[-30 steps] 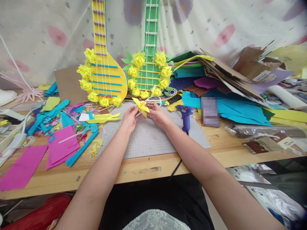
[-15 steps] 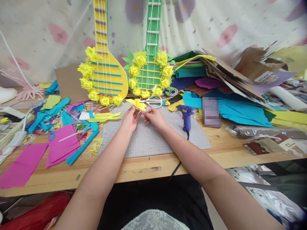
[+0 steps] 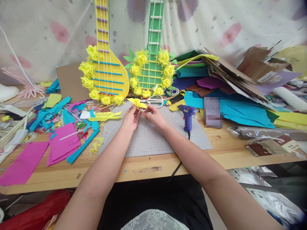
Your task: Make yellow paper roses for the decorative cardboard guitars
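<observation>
A small yellow paper flower [image 3: 136, 102] with spread petals is held up over the far part of the grey cutting mat [image 3: 148, 140]. My left hand [image 3: 130, 118] is closed on it from below, fingertips at its underside. On its right side, my right hand [image 3: 153, 114] pinches the flower's edge with thumb and fingers. White-handled scissors [image 3: 155, 101] lie just beyond my right hand. Behind stand a yellow paper guitar [image 3: 112, 72] and a green paper guitar [image 3: 153, 67], both trimmed with yellow paper flowers.
A blue glue gun [image 3: 187, 116] stands on the mat's right side, its cord running off the front edge. Yellow strips [image 3: 105, 116], magenta sheets [image 3: 63, 143] and blue scraps lie left. Blue paper [image 3: 247, 111] and cardboard [image 3: 235, 73] are stacked right.
The right hand's fingers have shifted slightly up along the flower's edge, and the flower has tilted a little. The whole view has moved slightly; other things lie as before.
</observation>
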The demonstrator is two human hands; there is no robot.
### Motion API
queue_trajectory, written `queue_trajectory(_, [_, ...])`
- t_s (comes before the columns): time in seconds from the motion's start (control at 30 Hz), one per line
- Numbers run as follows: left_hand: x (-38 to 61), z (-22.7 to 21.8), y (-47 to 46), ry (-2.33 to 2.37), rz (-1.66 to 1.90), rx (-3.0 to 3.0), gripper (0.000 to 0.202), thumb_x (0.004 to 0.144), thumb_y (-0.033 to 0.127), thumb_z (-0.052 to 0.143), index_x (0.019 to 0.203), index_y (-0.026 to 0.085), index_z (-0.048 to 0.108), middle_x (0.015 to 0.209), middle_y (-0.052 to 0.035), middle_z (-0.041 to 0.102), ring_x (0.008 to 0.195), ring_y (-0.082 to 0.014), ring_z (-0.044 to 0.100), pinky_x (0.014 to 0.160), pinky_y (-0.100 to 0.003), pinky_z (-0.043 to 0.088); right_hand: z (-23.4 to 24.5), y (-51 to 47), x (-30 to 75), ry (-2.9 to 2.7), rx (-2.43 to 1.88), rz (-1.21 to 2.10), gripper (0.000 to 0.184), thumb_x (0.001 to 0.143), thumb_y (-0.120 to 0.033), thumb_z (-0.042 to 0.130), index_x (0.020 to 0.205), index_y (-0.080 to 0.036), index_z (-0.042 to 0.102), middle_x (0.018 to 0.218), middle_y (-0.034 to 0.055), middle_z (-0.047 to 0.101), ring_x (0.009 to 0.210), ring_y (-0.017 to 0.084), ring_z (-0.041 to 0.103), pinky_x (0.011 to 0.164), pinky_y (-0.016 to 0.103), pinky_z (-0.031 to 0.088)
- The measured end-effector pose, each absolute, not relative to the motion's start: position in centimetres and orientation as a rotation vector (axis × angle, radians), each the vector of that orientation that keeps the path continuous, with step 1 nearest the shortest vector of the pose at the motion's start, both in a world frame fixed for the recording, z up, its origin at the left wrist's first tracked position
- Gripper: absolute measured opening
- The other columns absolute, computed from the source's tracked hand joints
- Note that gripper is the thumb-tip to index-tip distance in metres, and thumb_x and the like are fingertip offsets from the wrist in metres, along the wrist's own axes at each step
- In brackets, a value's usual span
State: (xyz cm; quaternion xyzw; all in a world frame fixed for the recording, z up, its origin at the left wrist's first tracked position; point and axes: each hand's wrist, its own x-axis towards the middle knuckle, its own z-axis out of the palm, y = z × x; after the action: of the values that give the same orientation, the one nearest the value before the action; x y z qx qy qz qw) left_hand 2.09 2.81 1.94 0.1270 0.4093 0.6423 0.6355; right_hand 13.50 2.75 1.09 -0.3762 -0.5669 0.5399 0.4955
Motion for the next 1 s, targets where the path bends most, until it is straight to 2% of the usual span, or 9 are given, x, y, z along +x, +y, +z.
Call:
queue_trajectory(0.1, [2.2,1.9,2.8,0.934,1.466,0.282,0.003,0.078,0.017,0.057,0.075,0.017,0.057,0.068,0.0024,0.063,0.06,-0.0055,0.058,0.061,-0.018,0.047,0.7,3.0,13.6,-1.434,-0.909,1.26,0.028,0.06,-0.027,0.066,0.085,-0.019,0.056,0.092,0.0013,0.057,0.07,0.009,0.049,0.052,0.02,0.042])
queue_trajectory(0.23, [2.2,2.0,2.7,0.932,1.479,0.252,0.005,0.079,0.018,0.057,0.074,0.016,0.057,0.064,0.0025,0.061,0.058,-0.005,0.058,0.059,-0.016,0.046,0.1,3.1,13.4,-1.489,-1.031,1.17,0.019,0.064,-0.031,0.063,0.074,-0.018,0.053,0.07,-0.0015,0.054,0.059,0.009,0.046,0.049,0.021,0.039])
queue_trajectory(0.33, [2.3,2.2,2.6,0.947,1.484,0.246,0.006,0.079,0.018,0.056,0.073,0.016,0.057,0.065,0.0023,0.062,0.059,-0.0051,0.058,0.062,-0.017,0.047,0.1,3.1,13.3,-1.48,-1.127,1.137,0.019,0.067,-0.034,0.06,0.069,-0.018,0.049,0.059,-0.0043,0.049,0.048,0.007,0.042,0.045,0.021,0.035])
queue_trajectory(0.47, [2.4,2.5,2.3,0.924,1.476,0.289,0.005,0.077,0.021,0.058,0.076,0.016,0.059,0.071,0.0004,0.064,0.065,-0.0072,0.06,0.069,-0.021,0.049,0.5,3.2,13.4,-1.466,-1.187,1.101,0.023,0.067,-0.038,0.058,0.063,-0.017,0.048,0.057,-0.004,0.05,0.043,0.006,0.039,0.042,0.021,0.032])
queue_trajectory(0.57, [2.4,2.5,2.3,0.953,1.454,0.286,0.003,0.075,0.013,0.058,0.075,0.015,0.06,0.07,0.0003,0.064,0.065,-0.0067,0.061,0.072,-0.021,0.048,0.7,3.4,13.6,-1.469,-1.203,1.096,0.029,0.065,-0.043,0.059,0.06,-0.017,0.048,0.056,-0.0033,0.05,0.044,0.006,0.039,0.043,0.02,0.03])
queue_trajectory(0.73, [2.3,2.2,2.5,0.981,1.443,0.279,0.005,0.074,0.01,0.059,0.074,0.015,0.06,0.068,0.0005,0.064,0.063,-0.0052,0.06,0.069,-0.018,0.048,0.7,3.4,13.8,-1.529,-1.228,1.058,0.038,0.065,-0.052,0.058,0.056,-0.017,0.046,0.052,-0.0026,0.049,0.045,0.006,0.038,0.043,0.02,0.028])
queue_trajectory(1.0, [2.1,2.0,2.5,1.024,1.436,0.27,0.005,0.072,0.011,0.063,0.073,0.015,0.059,0.067,0.0008,0.064,0.061,-0.0048,0.059,0.065,-0.017,0.048,1.2,3.2,14.0,-1.58,-1.292,1.04,0.042,0.068,-0.054,0.055,0.051,-0.017,0.045,0.046,-0.0036,0.042,0.042,0.006,0.032,0.042,0.021,0.024])
